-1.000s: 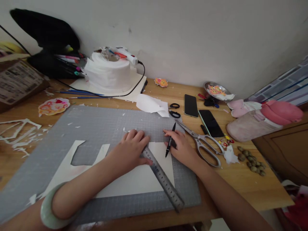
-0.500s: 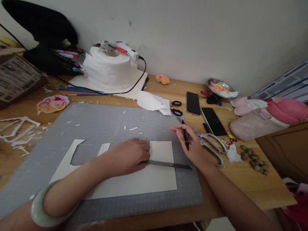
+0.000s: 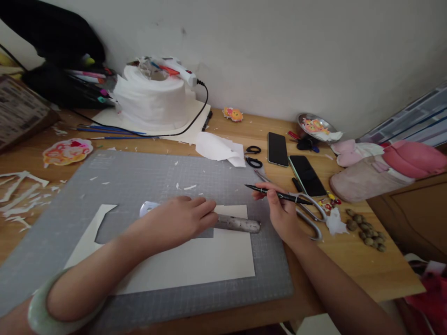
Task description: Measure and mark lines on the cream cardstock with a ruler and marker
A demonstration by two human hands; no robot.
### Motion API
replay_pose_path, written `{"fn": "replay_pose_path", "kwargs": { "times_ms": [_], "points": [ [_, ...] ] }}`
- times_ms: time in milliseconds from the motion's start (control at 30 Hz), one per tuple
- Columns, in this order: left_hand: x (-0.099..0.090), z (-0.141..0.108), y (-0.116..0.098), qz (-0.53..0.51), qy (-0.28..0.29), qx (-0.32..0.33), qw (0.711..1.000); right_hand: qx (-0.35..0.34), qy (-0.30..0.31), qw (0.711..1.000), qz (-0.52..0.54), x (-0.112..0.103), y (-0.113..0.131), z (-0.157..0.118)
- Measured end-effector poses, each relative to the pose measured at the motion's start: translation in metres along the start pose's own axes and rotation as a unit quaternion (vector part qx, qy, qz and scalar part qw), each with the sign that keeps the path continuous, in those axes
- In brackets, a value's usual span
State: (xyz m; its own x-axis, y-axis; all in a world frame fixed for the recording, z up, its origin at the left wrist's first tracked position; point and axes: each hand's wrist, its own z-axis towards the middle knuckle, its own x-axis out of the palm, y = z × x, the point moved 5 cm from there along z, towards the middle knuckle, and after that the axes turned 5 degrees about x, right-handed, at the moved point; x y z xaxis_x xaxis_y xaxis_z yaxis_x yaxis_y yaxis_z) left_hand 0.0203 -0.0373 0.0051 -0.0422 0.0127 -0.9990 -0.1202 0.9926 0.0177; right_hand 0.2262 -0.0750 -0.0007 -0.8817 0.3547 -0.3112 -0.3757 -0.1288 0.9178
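Note:
My left hand point(image 3: 181, 216), a pale bangle point(image 3: 45, 307) on its wrist, is closed over a metal ruler point(image 3: 240, 224). The ruler lies roughly crosswise over white card point(image 3: 216, 260) with cut-out openings; its rounded left end shows past my hand, the middle is hidden beneath it. The card rests on a grey cutting mat point(image 3: 146, 172). To the right, my right hand point(image 3: 282, 214) grips a black pen point(image 3: 279, 194), its pointed tip turned left, above the mat's right edge. Grey-handled scissors point(image 3: 310, 225) lie just beyond that hand, partly covered by it.
Black-handled scissors point(image 3: 254, 162), two phones point(image 3: 278, 149) and a pink-lidded bottle point(image 3: 377, 174) stand or lie at right. Brown nut-like balls point(image 3: 366, 230) sit near the table's right side. A large white roll point(image 3: 150, 102) carries a corded glue gun point(image 3: 181, 70). Paper scraps point(image 3: 21, 195) litter the left.
The ruler has turned from its edge to its flat face and shifted left and upward under my left hand. In my right hand the pen has swung from near upright to nearly level.

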Motion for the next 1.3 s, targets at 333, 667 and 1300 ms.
{"fn": "replay_pose_path", "kwargs": {
  "times_ms": [333,667,1300],
  "points": [
    [0.009,-0.009,0.017,-0.199,0.068,-0.22,0.953,-0.052,0.067,0.975,-0.205,-0.002,0.006,0.005],
    [0.001,-0.012,0.013,-0.406,0.083,-0.329,0.848,-0.11,0.213,0.936,-0.259,0.018,0.004,-0.004],
    [0.027,0.008,-0.023,-0.622,0.033,-0.311,0.718,-0.041,0.181,0.941,-0.283,0.036,-0.016,0.006]
  ]
}}
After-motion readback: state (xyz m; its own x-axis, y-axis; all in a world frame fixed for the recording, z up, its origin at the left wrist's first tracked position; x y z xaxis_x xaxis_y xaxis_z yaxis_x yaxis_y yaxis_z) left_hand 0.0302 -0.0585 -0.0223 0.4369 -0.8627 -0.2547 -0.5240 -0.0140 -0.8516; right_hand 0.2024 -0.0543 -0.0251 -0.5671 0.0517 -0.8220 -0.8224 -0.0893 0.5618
